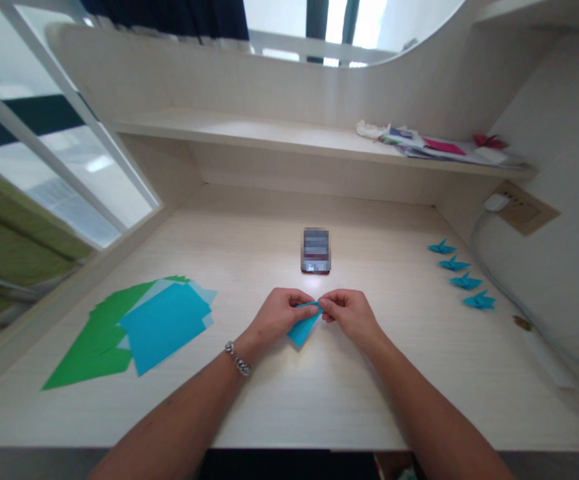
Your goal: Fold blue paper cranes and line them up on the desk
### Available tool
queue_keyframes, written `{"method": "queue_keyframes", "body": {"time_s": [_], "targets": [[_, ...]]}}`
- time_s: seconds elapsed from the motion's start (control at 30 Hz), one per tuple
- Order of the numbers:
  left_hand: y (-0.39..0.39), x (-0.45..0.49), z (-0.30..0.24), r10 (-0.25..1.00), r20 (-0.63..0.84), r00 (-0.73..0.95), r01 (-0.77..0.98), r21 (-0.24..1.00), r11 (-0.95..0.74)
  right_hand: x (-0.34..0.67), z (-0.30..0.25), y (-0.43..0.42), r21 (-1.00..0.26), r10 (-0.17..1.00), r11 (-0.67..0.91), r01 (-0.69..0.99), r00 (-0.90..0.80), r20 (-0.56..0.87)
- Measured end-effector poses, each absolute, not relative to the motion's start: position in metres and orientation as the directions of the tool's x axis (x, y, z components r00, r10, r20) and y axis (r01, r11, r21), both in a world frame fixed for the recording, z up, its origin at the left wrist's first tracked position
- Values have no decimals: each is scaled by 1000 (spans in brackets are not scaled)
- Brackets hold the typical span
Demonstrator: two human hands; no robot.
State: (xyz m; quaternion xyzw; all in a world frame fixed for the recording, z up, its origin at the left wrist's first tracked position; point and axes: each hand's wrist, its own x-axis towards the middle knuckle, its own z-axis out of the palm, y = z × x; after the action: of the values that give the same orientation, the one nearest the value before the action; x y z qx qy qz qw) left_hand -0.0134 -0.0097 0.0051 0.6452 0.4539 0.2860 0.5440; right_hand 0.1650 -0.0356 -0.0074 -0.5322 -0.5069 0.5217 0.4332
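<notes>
Between my hands is a small folded piece of blue paper point(301, 331), one corner pointing down toward me. My left hand point(282, 312) grips its upper left part, thumb lying across the top. At the upper right corner, my right hand point(349, 313) pinches the paper between thumb and fingertips. Both hands are closed, close together above the desk, and the fingers cover part of the folds. A bracelet point(238, 359) circles my left wrist. Just beyond the hands a phone point(316, 250) lies on the desk, its screen blurred.
Blue paper sheets point(166, 323) overlap green sheets point(96, 333) on the left of the desk point(269, 407). Several folded blue paper cranes point(465, 281) stand in a row at right. Behind them a cable point(494, 287) runs from a wall socket point(526, 208). A shelf point(269, 135) holds papers point(444, 147).
</notes>
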Motion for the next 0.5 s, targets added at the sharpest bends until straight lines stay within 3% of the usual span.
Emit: {"method": "queue_keyframes", "body": {"time_s": [0.5], "targets": [[-7,-15,4,880,-129,458,254,967,9,166,-8,-36,-990,996,-89,107,-13,-90]]}}
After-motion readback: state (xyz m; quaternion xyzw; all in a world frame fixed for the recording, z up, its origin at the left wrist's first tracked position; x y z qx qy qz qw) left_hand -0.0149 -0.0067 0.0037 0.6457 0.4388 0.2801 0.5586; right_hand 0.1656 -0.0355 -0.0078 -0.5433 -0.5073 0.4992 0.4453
